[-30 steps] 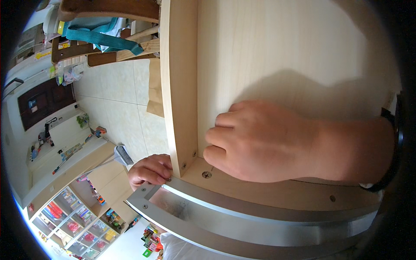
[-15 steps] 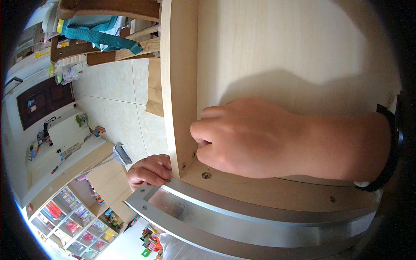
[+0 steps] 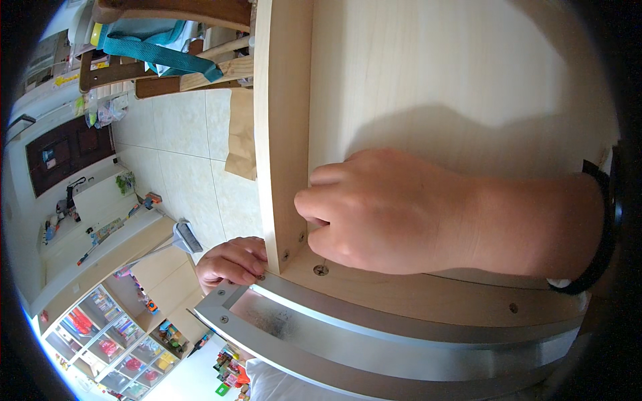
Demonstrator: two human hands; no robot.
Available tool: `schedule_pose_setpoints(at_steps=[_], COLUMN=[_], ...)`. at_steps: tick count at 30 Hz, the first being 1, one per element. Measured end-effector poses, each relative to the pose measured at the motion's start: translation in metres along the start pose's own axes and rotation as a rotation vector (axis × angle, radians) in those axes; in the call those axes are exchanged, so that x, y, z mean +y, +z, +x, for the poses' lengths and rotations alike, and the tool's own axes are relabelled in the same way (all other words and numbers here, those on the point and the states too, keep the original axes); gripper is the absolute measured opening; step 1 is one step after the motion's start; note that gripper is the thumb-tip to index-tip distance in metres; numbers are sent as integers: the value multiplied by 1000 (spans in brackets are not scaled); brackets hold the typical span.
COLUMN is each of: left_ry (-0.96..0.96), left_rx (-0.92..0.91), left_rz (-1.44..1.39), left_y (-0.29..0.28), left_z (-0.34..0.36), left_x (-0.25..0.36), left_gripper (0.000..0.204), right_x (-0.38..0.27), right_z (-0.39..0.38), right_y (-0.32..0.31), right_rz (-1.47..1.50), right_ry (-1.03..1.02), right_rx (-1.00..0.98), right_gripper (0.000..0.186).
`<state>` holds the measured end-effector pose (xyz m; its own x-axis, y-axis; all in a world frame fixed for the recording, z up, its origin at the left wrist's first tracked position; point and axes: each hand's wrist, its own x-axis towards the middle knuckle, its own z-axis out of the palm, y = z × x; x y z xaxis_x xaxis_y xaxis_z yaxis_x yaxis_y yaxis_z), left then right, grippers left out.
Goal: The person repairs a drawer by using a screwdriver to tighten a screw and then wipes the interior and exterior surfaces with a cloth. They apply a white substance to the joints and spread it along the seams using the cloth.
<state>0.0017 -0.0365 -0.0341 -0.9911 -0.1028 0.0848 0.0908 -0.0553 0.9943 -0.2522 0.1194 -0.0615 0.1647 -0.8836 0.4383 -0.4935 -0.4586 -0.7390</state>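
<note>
Pale, grained wood forms the box (image 3: 428, 67) being handled, its bottom spread from twelve to two o'clock. Nearest, just off centre towards three, the right hand (image 3: 384, 214) is curled closed; its palm is hidden, so I cannot tell what it grips. A black band (image 3: 595, 267) rings its wrist towards half past three. At six, a cross-slotted screw head (image 3: 321, 270) sits in the front board (image 3: 414, 292), and a thin line runs between it and the curled fingers. At eight, the left hand (image 3: 231, 260) rests bent fingers against the outer corner where the side board (image 3: 284, 147) meets a silver frame (image 3: 401, 331); its thumb is hidden, so whether it grips I cannot tell. That frame sweeps from half past seven to four around a frosted panel (image 3: 374, 347). Beyond, at ten, a brown sheet (image 3: 242, 137) lies on the tiled floor (image 3: 180, 127); at eleven, a teal strap (image 3: 160, 58) crosses brown wooden furniture (image 3: 177, 12). Farther off, towards eight, a shelf unit (image 3: 160, 281) holds bright items, their print too small to read; past nine, a dark door (image 3: 73, 147) bears a pale patch like a notice (image 3: 48, 158), equally unreadable.
</note>
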Motion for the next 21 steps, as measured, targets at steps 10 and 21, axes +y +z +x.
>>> schedule_pose_setpoints(at_steps=[10, 21], left_ry=[29, 52], left_rx=[-28, 52], left_rz=[-7, -4], left_y=[-5, 0], left_z=[1, 2], left_x=[-4, -7], left_gripper=[18, 18], right_x=[-1, -4], right_z=[2, 13], right_y=[-8, -18], right_rz=[-51, -91], right_ry=[-20, -24], right_rx=[-117, -233], right_gripper=[14, 10])
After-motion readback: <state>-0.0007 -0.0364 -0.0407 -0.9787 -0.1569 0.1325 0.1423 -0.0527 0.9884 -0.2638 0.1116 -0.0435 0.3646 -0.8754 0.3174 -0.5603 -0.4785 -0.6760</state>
